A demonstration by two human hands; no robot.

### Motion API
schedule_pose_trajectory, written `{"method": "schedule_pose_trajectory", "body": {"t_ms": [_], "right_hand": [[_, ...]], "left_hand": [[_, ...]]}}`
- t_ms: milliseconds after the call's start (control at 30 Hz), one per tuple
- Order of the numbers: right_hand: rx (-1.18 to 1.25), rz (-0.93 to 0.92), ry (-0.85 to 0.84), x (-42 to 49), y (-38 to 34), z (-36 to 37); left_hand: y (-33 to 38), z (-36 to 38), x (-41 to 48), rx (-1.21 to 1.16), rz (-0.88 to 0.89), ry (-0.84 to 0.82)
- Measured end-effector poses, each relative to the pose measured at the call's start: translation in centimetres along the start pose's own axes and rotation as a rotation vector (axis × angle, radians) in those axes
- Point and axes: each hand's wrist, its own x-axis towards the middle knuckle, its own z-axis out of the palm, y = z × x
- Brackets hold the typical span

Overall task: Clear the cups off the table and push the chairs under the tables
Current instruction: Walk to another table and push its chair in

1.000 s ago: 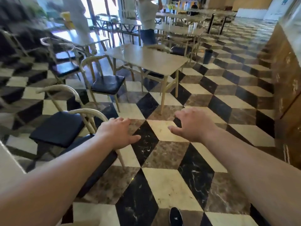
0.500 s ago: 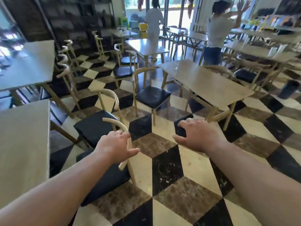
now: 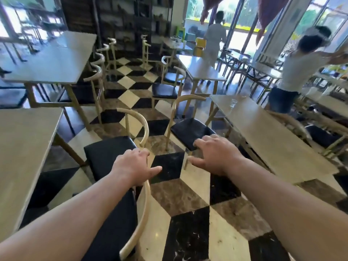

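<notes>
My left hand (image 3: 135, 166) lies over the curved wooden back of the nearest black-seated chair (image 3: 116, 227), fingers curled on the rail. My right hand (image 3: 216, 157) hovers open with fingers spread above the floor, just before the seat corner of another chair (image 3: 190, 130), which stands pulled out beside the right table (image 3: 273, 144). A clear glass cup (image 3: 233, 103) stands on that table's far end. A second pulled-out chair (image 3: 107, 153) sits by the left table (image 3: 22, 147).
More tables and chairs line the checkered aisle ahead, some chairs standing out from their tables. One person (image 3: 214, 40) walks at the far windows. Another person (image 3: 297, 72) stands behind the right table with arms raised.
The view has swung left and moved forward down the aisle, bringing the left tables into sight. My left hand stays on the chair back; my right hand stays open.
</notes>
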Motion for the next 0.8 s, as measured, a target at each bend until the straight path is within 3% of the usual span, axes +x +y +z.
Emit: {"method": "schedule_pose_trajectory", "body": {"t_ms": [400, 800], "right_hand": [[0.070, -0.310, 0.008, 20.2, 0.9, 0.5], [0.091, -0.812, 0.005, 36.8, -0.8, 6.1]], "left_hand": [[-3.0, -3.3, 10.3, -0.048, -0.255, 0.043], [-3.0, -1.2, 10.4, -0.030, -0.887, 0.001]]}}
